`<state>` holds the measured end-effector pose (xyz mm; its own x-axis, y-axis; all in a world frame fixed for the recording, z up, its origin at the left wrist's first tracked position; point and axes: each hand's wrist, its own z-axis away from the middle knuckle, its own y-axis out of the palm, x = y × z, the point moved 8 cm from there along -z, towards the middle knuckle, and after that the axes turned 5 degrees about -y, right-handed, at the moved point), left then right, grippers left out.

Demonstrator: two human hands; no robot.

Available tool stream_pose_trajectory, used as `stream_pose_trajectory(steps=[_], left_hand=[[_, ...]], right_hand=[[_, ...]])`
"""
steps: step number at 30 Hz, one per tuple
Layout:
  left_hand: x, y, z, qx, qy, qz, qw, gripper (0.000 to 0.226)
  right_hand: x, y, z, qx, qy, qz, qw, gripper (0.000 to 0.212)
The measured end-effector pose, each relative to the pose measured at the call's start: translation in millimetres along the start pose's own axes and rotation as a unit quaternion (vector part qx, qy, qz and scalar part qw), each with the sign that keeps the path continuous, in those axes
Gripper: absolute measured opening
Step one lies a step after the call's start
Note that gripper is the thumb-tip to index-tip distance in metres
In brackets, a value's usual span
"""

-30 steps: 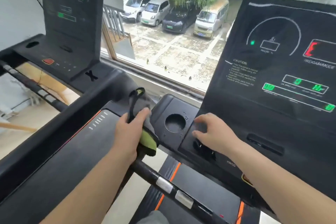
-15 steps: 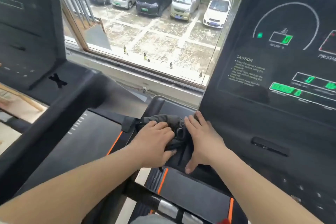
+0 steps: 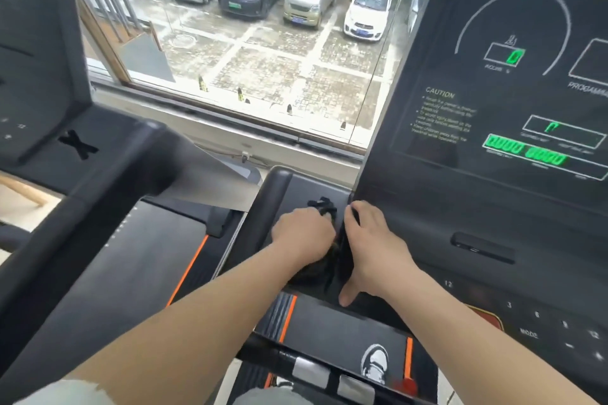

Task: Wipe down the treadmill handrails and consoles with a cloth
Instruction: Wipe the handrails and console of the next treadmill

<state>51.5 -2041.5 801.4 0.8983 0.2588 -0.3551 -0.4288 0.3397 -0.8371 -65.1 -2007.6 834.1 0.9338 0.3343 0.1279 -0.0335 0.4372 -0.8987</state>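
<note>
My left hand (image 3: 301, 233) grips a dark cloth (image 3: 324, 205) and presses it onto the left tray of the treadmill console (image 3: 296, 184), over the spot where the cup holder is. A bit of cloth sticks out beyond my knuckles. My right hand (image 3: 371, 245) lies flat on the tray right beside it, fingers straight, thumb pointing down toward me. The upright console screen (image 3: 513, 108) with green digits rises at the right. The handrail (image 3: 316, 371) with its silver sensor plates runs across the bottom.
A second treadmill with its console (image 3: 36, 75) and thick black arm (image 3: 75, 220) stands close on the left. A window (image 3: 256, 59) ahead looks down on parked cars. The keypad (image 3: 539, 319) and a slot (image 3: 480, 248) lie at right.
My left hand brought the cloth from the handrail up onto the console tray and pushed it forward. My right hand stayed on the tray beside it. The view has moved closer and to the right.
</note>
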Motion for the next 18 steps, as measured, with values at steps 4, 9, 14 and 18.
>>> stream_pose_trajectory(steps=[4, 9, 14, 18], left_hand=[[17, 7, -5, 0.045, -0.097, 0.169, 0.98, 0.048], [2, 11, 14, 0.076, 0.097, -0.019, 0.992, 0.034], [-4, 4, 25, -0.004, 0.308, -0.411, 0.858, 0.041], [6, 11, 32, -0.085, 0.382, -0.45, 0.802, 0.04]], right_hand=[[7, 0, -7, 0.022, 0.002, 0.042, 0.999, 0.156], [9, 2, -11, 0.044, 0.011, 0.049, 0.998, 0.154], [-1, 3, -2, 0.021, -0.006, 0.029, 0.999, 0.149], [-2, 3, 1, 0.005, -0.01, 0.022, 1.0, 0.148]])
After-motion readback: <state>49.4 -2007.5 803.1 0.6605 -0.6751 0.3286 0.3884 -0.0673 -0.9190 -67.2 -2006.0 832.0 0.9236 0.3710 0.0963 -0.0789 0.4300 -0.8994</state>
